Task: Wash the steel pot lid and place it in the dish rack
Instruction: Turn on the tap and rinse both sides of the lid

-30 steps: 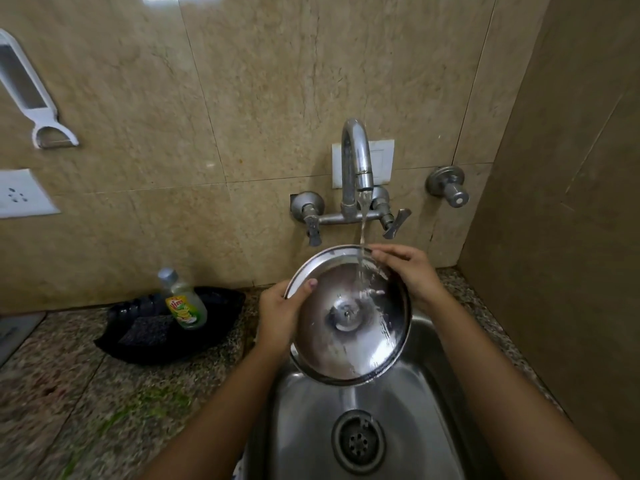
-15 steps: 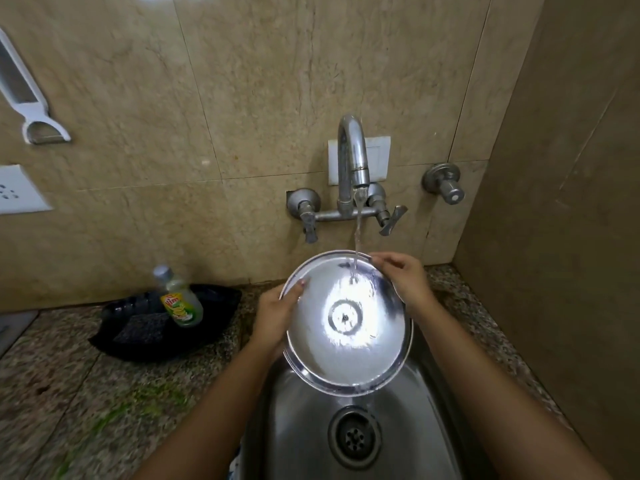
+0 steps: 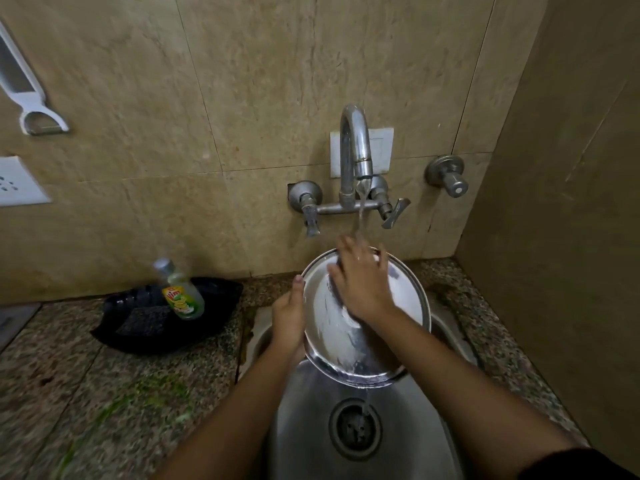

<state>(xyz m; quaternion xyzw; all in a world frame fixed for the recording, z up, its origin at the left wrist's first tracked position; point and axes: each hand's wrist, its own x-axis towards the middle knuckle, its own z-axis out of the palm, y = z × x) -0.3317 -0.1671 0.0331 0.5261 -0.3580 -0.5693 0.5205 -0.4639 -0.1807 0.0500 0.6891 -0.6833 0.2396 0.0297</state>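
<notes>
The round steel pot lid (image 3: 401, 306) is tilted over the sink (image 3: 408, 427), under running water from the tap (image 3: 353, 147). My left hand (image 3: 289, 313) grips its left rim, thumb on the edge. My right hand (image 3: 360, 282) lies flat on the lid's face with fingers spread, blurred by motion, and covers the lid's centre. Water drips from the lid's lower edge toward the drain (image 3: 355, 427). No dish rack is in sight.
A dish soap bottle (image 3: 180, 289) stands in a black tray (image 3: 145, 323) with a scrub pad on the granite counter (image 3: 86, 393) at the left. A peeler (image 3: 24, 88) and a socket (image 3: 17, 181) are on the tiled wall. A side wall closes the right.
My right hand left the lid's top right rim and now lies flat across its face. The left hand keeps its hold on the left rim.
</notes>
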